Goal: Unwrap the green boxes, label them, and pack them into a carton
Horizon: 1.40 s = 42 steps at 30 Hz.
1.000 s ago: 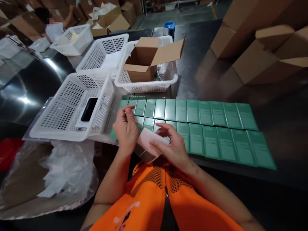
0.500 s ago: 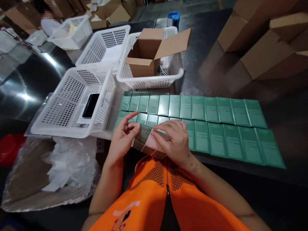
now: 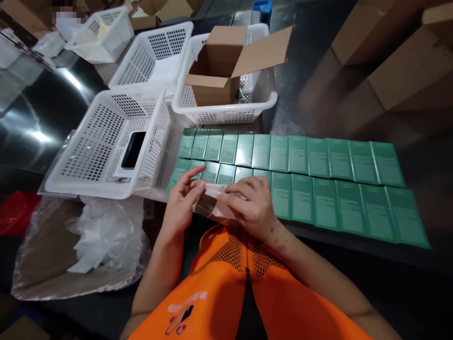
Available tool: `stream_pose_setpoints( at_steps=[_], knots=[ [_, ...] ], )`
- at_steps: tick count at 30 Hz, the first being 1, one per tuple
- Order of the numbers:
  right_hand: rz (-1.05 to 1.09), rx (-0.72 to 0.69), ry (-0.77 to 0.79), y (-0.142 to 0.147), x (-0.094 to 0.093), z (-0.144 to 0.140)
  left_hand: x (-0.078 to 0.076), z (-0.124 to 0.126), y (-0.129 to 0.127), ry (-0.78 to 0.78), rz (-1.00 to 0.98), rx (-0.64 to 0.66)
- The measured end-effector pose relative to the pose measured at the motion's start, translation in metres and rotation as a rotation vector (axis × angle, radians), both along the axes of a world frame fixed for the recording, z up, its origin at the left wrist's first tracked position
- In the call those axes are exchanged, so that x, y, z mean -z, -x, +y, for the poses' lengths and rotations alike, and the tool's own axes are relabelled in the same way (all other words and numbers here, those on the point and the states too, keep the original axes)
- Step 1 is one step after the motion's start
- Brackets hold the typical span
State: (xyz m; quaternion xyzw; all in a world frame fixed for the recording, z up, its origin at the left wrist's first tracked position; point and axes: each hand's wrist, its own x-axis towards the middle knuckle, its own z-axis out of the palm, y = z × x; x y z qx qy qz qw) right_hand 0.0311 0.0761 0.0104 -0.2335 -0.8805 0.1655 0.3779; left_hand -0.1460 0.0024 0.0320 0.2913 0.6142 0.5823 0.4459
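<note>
Between my two hands, close to my body, is a small box (image 3: 205, 203) with dark greenish-brown sides and a pale whitish strip along its upper edge. My left hand (image 3: 182, 200) grips its left end with the thumb pressed to the corner, while the index finger points forward. The fingers of my right hand (image 3: 253, 203) close over the right part, pinching at the pale strip; they hide much of that side. Just beyond my hands, green boxes (image 3: 326, 203) lie flat in two long rows. My right hand partly covers the nearer row.
White perforated baskets (image 3: 90, 191) stand at left and centre; the nearest holds a phone (image 3: 133, 150). An open carton (image 3: 215, 89) sits in another basket. Plastic bags (image 3: 106, 236) fill a lined container at lower left. Large cartons (image 3: 406, 71) stand far right. A person is at the upper left.
My right hand's fingers have shifted slightly left across the small box. Its pale face now shows as a narrow strip at the top edge. The view has shifted slightly.
</note>
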Motion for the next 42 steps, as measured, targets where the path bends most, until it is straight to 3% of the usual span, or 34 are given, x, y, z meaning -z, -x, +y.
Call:
stream_pose_setpoints(
  at_steps=[4,7,9,11,13,15,18,22,25,28,33,42],
  knots=[
    [-0.057,-0.090,-0.091,0.000,0.009,-0.002,0.000,-0.002,0.002,0.023,0.028,-0.010],
    [-0.044,-0.330,-0.180,-0.011,0.006,-0.011,-0.001,-0.004,0.016,0.076,0.041,-0.052],
    [0.028,-0.494,-0.114,-0.027,-0.003,-0.016,-0.005,-0.005,0.032,0.096,0.024,-0.125],
    [0.157,-0.554,0.055,-0.046,-0.015,-0.015,-0.012,-0.006,0.048,0.100,0.043,-0.215],
    [0.302,-0.459,0.239,-0.063,-0.025,-0.006,-0.020,-0.006,0.055,0.122,0.099,-0.259],
    [0.354,-0.224,0.409,-0.072,-0.030,0.009,-0.025,-0.005,0.051,0.191,0.176,-0.192],
    [0.257,0.090,0.676,-0.069,-0.027,0.035,-0.023,0.001,0.025,0.284,0.325,0.126],
    [0.162,0.106,0.909,-0.052,-0.011,0.053,-0.008,0.012,-0.009,0.327,0.498,0.554],
    [0.135,0.117,0.934,-0.042,-0.001,0.053,0.005,0.017,-0.018,0.348,0.494,0.684],
    [0.096,0.144,0.931,-0.035,0.007,0.048,0.018,0.019,-0.020,0.335,0.521,0.671],
    [-0.060,0.290,0.664,-0.025,0.020,0.045,0.033,0.021,-0.023,0.376,0.561,0.630],
    [-0.255,0.380,0.581,-0.020,0.030,0.046,0.031,0.028,-0.028,0.488,0.652,0.671]
  ],
)
